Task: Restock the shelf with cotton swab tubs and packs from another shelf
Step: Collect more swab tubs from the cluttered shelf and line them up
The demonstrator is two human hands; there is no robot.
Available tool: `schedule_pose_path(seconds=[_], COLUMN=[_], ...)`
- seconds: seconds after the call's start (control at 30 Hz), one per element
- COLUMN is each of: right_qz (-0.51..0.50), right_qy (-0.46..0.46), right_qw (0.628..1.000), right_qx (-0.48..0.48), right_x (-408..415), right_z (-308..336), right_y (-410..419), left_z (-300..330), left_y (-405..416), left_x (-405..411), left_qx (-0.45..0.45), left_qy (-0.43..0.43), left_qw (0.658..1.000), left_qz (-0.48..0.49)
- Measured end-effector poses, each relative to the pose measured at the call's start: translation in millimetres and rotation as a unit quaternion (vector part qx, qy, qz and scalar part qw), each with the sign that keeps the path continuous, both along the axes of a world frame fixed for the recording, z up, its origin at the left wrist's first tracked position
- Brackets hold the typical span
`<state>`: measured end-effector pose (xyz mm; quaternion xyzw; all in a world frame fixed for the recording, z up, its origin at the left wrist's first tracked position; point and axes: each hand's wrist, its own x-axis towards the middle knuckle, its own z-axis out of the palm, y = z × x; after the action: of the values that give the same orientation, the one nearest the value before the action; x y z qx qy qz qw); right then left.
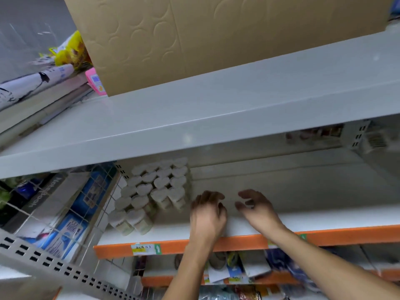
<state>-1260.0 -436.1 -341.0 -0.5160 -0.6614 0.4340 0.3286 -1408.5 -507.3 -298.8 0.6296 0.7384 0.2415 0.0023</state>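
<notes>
Several cotton swab tubs with white heart-shaped lids stand packed in rows at the left end of a white shelf with an orange front strip. My left hand hovers over the shelf just right of the tubs, fingers loosely curled, holding nothing. My right hand is beside it, fingers spread and bent, also with nothing in it. Both hands sit a little apart from the tubs.
A grey shelf board hangs directly above, carrying a large cardboard box. A wire grid divider with blue packs behind it bounds the left. Mixed packets fill the shelf below. The shelf to the right of my hands is bare.
</notes>
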Motion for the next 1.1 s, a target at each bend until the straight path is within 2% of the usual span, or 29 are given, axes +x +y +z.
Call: schedule_pose_path(seconds=[0.17, 0.33, 0.47, 0.93, 1.1], right_qz=[-0.040, -0.073, -0.129, -0.227, -0.275], right_qy=[-0.042, -0.072, -0.069, -0.036, -0.035], right_qw=[0.998, 0.993, 0.987, 0.968, 0.956], right_qx=[-0.030, -0.055, -0.067, -0.101, -0.093], right_x=[99.9, 204.9, 274.6, 440.2, 496.1], right_z=[13.8, 20.1, 23.6, 21.8, 21.4], right_y=[15.5, 24.5, 28.0, 60.2, 81.9], left_z=[-8.6, -6.6, -3.4, -10.6, -8.6], left_y=[28.0, 58.5, 80.4, 170.7, 216.2], left_x=[81.6, 169.8, 239.0, 417.9, 471.5], left_qx=[-0.042, -0.043, -0.061, -0.131, -0.164], left_qy=[-0.062, -0.110, -0.133, -0.114, -0.160], left_qw=[0.996, 0.989, 0.976, 0.934, 0.921], left_qz=[-0.039, -0.094, -0.160, -0.311, -0.316])
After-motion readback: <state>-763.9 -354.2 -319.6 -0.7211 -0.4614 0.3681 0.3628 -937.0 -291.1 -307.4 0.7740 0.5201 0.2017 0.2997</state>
